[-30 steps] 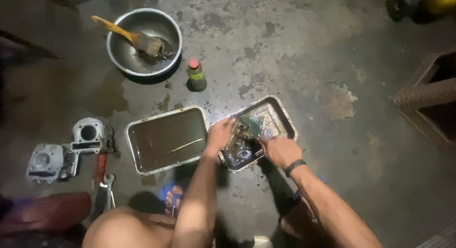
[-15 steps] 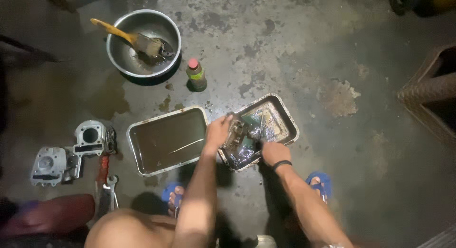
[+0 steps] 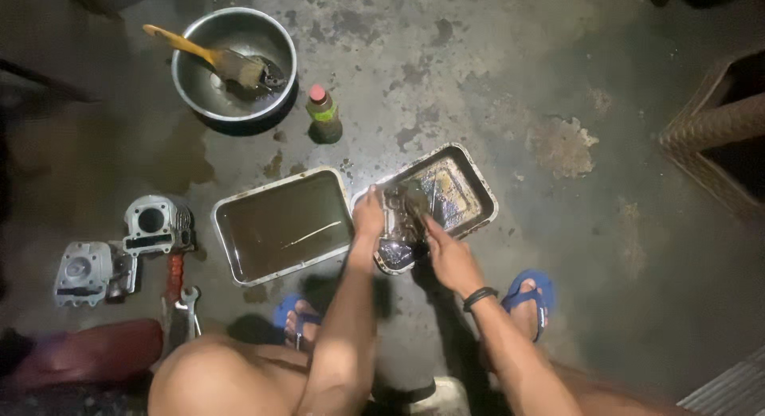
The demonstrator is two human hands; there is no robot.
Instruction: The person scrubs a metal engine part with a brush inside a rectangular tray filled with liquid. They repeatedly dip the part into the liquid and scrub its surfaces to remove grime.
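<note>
Where the two hands meet over the near end of the right-hand metal tray (image 3: 470, 185), a dark, oily metal part (image 3: 398, 217) sits between them, resting in or just above the tray's lower left corner. The left hand (image 3: 369, 217) is closed on the part's left edge, its grip curled round it; the right hand (image 3: 448, 257) lies against the part's lower right side with fingers reaching onto it, though I cannot tell whether that grip is pinched tight or only pressing. A black band (image 3: 479, 297) circles the right wrist. Just left of this tray lies a second tray (image 3: 283, 225), its bottom covered by dark liquid. Beyond them on the stained concrete floor (image 3: 558, 81) stands a small bottle (image 3: 323, 113) with a red cap, and near it a round steel bowl (image 3: 275, 45) holding a paintbrush (image 3: 215, 61) with a yellow handle. At the far left sit two grey engine pieces (image 3: 151, 225), and beside them a wrench (image 3: 185, 300) with a red tool. Blue sandals (image 3: 534, 292) show on the feet below.
</note>
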